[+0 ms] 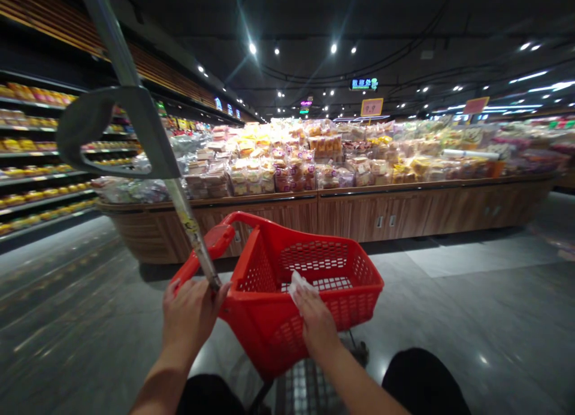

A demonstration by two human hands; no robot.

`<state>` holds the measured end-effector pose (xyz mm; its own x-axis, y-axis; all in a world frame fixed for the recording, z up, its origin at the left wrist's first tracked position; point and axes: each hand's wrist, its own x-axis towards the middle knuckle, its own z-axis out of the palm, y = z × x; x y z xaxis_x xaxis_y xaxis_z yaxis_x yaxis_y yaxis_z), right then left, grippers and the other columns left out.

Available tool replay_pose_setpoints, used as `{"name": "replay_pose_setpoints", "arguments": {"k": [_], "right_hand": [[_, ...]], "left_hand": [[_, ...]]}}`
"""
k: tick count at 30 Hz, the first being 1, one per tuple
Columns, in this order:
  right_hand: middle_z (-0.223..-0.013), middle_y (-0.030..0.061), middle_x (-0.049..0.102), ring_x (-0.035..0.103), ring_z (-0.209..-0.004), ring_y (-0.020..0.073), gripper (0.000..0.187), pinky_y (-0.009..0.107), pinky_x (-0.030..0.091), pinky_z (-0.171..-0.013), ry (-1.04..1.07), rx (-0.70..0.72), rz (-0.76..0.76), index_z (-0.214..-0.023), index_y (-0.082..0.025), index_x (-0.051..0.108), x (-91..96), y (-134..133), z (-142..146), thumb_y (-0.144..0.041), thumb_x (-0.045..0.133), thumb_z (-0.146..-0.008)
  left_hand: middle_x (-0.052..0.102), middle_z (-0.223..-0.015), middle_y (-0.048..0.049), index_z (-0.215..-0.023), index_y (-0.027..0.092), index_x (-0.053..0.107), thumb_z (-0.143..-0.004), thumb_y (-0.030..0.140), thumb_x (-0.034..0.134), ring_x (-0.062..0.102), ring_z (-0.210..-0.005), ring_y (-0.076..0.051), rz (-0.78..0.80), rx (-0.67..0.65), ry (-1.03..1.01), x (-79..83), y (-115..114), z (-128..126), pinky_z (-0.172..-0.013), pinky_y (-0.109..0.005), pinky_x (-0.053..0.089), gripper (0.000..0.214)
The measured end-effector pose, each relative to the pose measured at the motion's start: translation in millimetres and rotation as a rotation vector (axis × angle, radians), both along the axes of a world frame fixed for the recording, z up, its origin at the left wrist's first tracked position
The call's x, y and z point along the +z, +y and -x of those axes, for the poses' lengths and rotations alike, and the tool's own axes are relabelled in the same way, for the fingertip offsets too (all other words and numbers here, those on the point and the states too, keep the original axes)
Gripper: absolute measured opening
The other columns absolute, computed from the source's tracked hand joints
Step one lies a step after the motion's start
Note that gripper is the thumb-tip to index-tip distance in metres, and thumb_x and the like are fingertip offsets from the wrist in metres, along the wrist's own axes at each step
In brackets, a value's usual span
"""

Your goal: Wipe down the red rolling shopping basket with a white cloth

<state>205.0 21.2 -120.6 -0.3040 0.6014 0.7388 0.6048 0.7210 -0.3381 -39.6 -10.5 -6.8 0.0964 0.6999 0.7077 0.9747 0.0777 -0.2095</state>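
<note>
A person's bare hands rest on a red cart standing side-on in a supermarket aisle, its handle to the left and its nose to the right. The right hand, fingers nearly straight and drawn together, presses a white tissue against the near rim, whose long axis runs left to right in front of the person. The tissue lies under and just past those fingertips, about midway along the rim; the left hand is well off to its left, making the right by far the nearer. That left hand is curled over the near end of the handle, which slants up and away. A metal pole with a grey grip leans to the upper left from beside the left thumb; whether the hand has hold of it too cannot be told, the palm being hidden. Beyond, packaged goods are heaped on a wooden counter, with stocked shelves at far left.
</note>
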Motion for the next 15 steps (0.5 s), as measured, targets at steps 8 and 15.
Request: {"name": "replay_pose_setpoints", "arguments": {"k": [8,15], "right_hand": [[-0.128,0.0071,0.054,0.047,-0.121,0.0208,0.067,0.042,0.04,-0.101,0.108,-0.311,0.075,-0.13,-0.017,0.048,-5.8,19,-82,0.005,0.031,-0.069],[-0.13,0.0024,0.053,0.039,-0.124,0.0362,0.058,0.063,0.031,-0.094,-0.2,-0.373,0.066,-0.127,-0.037,0.049,-26.2,13,-79,-0.008,0.05,-0.076]], "left_hand": [[0.056,-0.113,-0.021,-0.105,0.011,0.05,-0.079,0.049,0.05,0.049,-0.11,-0.032,-0.332,-0.078,-0.22,-15.6,-5,2,-0.095,-0.048,0.035,0.046],[0.061,-0.109,-0.0091,-0.103,0.02,0.053,-0.08,0.026,0.054,0.053,-0.109,-0.023,-0.123,-0.522,-0.16,-49.6,-9,-74,-0.101,-0.043,0.035,0.024]]}}
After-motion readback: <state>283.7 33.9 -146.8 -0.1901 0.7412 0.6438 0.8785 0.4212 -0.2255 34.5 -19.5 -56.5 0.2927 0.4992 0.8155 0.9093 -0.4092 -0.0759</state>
